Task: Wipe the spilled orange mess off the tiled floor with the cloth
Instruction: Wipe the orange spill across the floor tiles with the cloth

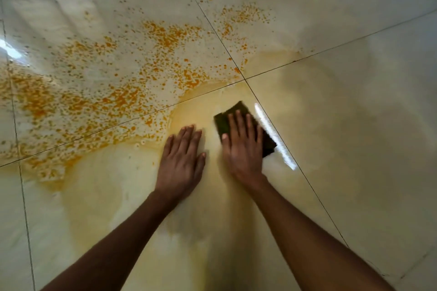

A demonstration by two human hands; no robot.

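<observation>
Right hand point(243, 146) pressed flat on one dark green, roughly rectangular cloth point(223, 123), fingers straight and spread, not curled round it; thumb lying along the cloth's near left edge. One corner of the cloth poking out beyond the fingertips, another showing past the hand's outer side. Left hand point(183, 158) just beside the cloth, to its left, laid flat and relaxed on the glossy cream tiled floor point(354, 125), palm down, fingers straight and close together, holding nothing, not touching the cloth. Two bare forearms reaching in from nearer the viewer than the cloth. Cloth resting on a wet, pale yellow smear point(132, 186) spreading nearer and to the left of it. Beyond the cloth and to its left, one wide spill of orange specks and blobs point(123, 92), thickest far left, thinning toward a smaller scatter beyond the cloth. Two dark grout lines crossing at one point point(244, 79) just beyond the cloth, with the cloth lying close to the line running nearer from that crossing. One bright streak of reflected light point(274, 134) just right of the cloth.
</observation>
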